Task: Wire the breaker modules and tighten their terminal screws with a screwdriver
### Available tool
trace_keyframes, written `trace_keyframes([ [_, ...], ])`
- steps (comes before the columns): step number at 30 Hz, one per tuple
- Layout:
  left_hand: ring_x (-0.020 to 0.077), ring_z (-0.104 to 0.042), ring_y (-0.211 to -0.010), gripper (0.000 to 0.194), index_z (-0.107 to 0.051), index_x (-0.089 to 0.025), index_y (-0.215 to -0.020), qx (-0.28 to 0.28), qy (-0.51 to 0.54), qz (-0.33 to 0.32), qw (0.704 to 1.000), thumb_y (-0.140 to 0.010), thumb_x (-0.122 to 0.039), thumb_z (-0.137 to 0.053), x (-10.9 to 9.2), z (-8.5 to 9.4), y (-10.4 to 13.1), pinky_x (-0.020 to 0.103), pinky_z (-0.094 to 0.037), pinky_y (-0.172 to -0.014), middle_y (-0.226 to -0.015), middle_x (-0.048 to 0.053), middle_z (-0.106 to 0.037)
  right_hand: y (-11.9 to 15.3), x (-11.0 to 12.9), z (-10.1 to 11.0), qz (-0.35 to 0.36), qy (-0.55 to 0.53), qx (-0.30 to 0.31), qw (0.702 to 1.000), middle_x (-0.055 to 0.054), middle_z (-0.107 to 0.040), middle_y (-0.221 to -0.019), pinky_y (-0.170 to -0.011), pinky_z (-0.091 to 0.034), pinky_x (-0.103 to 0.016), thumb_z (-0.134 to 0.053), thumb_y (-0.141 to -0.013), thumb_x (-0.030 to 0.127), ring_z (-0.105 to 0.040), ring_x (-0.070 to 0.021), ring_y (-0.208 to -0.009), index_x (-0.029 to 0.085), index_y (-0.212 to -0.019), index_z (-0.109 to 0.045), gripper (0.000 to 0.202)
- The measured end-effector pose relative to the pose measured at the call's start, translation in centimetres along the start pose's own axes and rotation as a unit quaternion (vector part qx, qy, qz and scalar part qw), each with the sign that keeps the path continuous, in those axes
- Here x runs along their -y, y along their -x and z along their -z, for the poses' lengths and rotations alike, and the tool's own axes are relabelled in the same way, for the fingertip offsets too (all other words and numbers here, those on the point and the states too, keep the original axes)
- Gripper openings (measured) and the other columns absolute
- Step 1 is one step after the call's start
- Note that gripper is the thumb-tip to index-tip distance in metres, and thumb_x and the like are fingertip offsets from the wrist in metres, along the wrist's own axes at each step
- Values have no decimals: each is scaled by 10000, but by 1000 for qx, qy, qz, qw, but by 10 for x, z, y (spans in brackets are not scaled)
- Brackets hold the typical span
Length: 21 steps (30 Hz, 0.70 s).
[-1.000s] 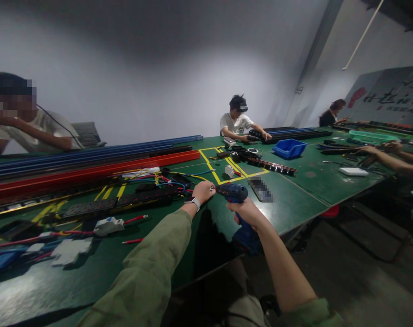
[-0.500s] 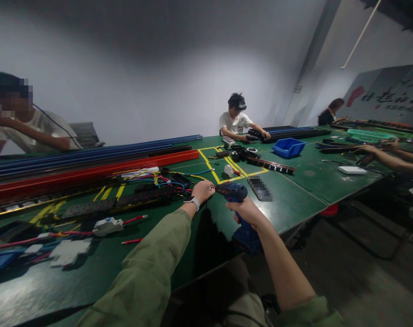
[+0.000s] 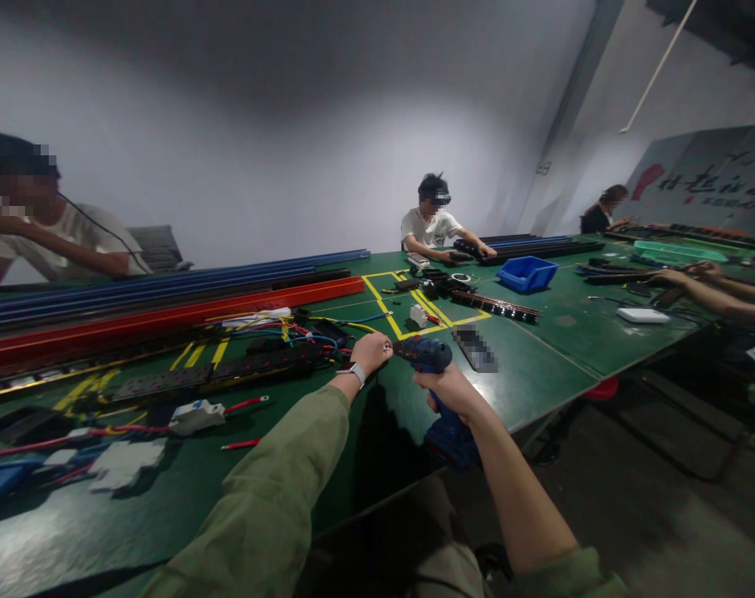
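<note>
My right hand [image 3: 453,389] is wrapped round the grip of a blue cordless drill [image 3: 432,355], whose nose points left. Just at the drill's tip, my left hand [image 3: 370,353] is closed in a pinch on something small and pale, too small to name. Left of that hand lies a long black socket strip [image 3: 227,372] with coloured wires beside it. Closer to me are a white circuit breaker [image 3: 196,417] with a red cable, a short loose red cable [image 3: 240,444] and another white breaker block [image 3: 128,465].
Red metal channels [image 3: 277,297] and blue ones [image 3: 227,272] run along the left. A phone [image 3: 475,349], a white breaker [image 3: 419,316] and a blue bin [image 3: 527,274] stand ahead. Co-workers sit across and at the right, one with hands on a black part. The table edge is near me.
Both hands and the drill stay almost where they were, apart from a very slight shift of the view. The co-worker across has moved the hands a little over the black part.
</note>
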<state>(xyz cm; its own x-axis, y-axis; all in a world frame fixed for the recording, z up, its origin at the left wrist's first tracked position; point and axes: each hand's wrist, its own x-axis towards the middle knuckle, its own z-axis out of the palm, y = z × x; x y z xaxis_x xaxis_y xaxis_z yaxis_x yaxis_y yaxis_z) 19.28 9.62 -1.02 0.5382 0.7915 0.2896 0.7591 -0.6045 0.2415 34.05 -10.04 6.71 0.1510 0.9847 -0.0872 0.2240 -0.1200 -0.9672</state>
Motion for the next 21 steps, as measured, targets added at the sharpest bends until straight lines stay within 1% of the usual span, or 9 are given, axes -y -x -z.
trace_keyframes([
  [6, 215, -656, -1018, 235, -776, -231, -995, 4, -4, -4, 1000, -873, -336, -605, 1, 0, 0, 278, -485, -907, -1014, 92, -729, 0, 0, 0, 0, 4, 3, 1000, 63, -505, -487, -368, -364, -214, -668, -770, 268, -490, -116, -357, 173, -867, -573, 166],
  [12, 212, -651, -1026, 240, -772, -222, -1010, 1, -4, -9, 1000, -876, -319, -598, 2, -1, -1, 278, -478, -909, -1024, 94, -727, 0, 0, 0, -8, 6, 0, 1000, 57, -500, -472, -372, -362, -212, -658, -771, 255, -482, -114, -358, 172, -822, -570, 132],
  [21, 212, -655, -1023, 231, -773, -231, -999, -1, -1, -7, 1000, -885, -327, -596, 2, -1, 0, 280, -482, -915, -1031, 88, -729, 0, 1, -1, -8, -11, 1, 1000, 59, -528, -505, -362, -362, -210, -664, -768, 245, -478, -108, -351, 173, -869, -570, 156],
])
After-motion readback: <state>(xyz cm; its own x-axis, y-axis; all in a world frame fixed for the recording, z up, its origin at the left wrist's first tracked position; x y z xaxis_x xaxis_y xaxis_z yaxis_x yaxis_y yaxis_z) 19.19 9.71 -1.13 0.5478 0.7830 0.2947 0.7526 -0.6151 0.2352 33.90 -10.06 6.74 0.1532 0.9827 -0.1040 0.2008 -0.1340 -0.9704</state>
